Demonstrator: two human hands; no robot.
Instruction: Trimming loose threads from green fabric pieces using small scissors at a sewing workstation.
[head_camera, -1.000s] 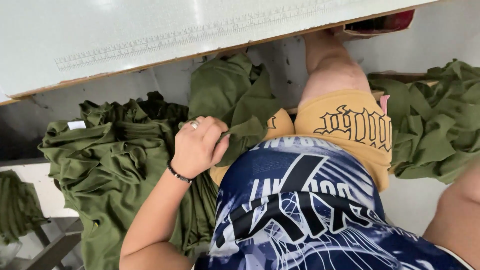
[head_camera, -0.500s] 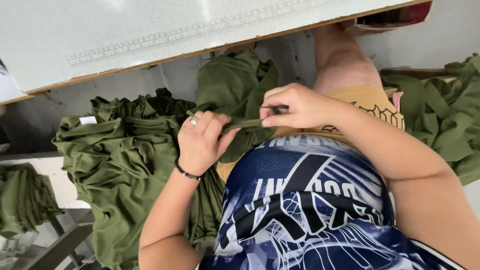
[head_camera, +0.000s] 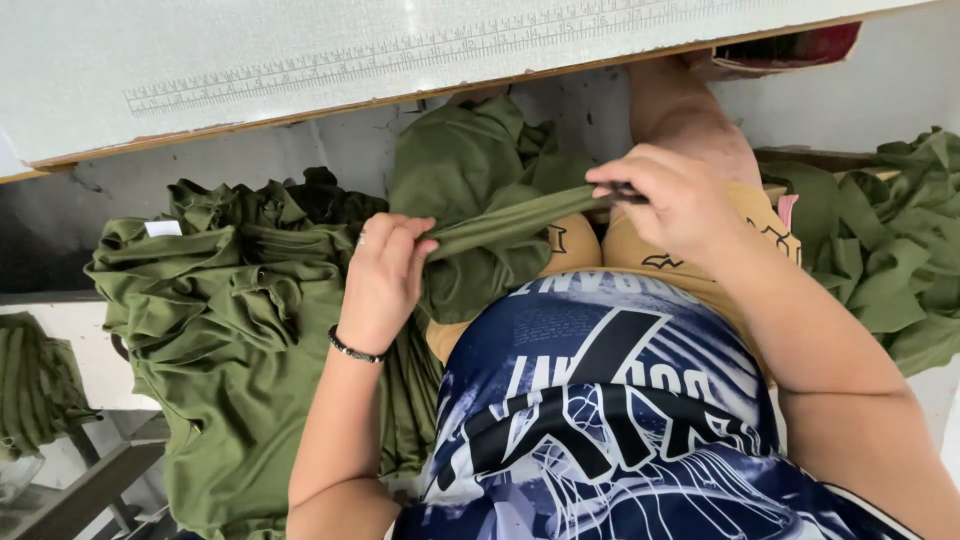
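A narrow olive green fabric strip (head_camera: 515, 222) is stretched between both hands above my lap. My left hand (head_camera: 385, 275), with a ring and a dark wrist band, pinches its left end. My right hand (head_camera: 675, 200) pinches the right end, with a small dark item between the fingertips. Behind the strip lies a bunched olive green garment piece (head_camera: 470, 170) on my lap. I wear a blue and white printed shirt and mustard shorts.
A large heap of olive green garments (head_camera: 230, 330) lies to my left, and more olive fabric (head_camera: 890, 250) to my right. A white table (head_camera: 300, 60) with a printed ruler and wooden edge runs along the top. A small stack of green cloth (head_camera: 35, 385) sits far left.
My right hand came into view, took the strip's end and pulled it rightward. The strip is now stretched longer between both hands. The left hand stays near the same place.
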